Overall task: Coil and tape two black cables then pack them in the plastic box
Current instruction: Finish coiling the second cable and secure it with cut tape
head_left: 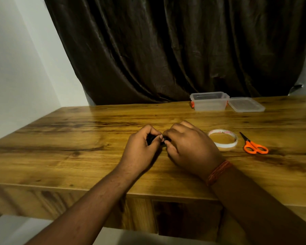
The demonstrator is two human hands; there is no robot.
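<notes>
Left hand [141, 147] and right hand [187, 147] both hold a grip on small black cable bundle [151, 138] above counter [78, 138], beside tape roll [223, 138].

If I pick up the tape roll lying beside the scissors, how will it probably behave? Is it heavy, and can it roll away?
The tape roll looks like a thin ring with a wide hollow centre, so it is probably light. It lies flat on the wooden table, so it should stay put; stood on its edge, it could roll. Its loose end is not visible, so a sticky tail may or may not catch your fingers.
</notes>
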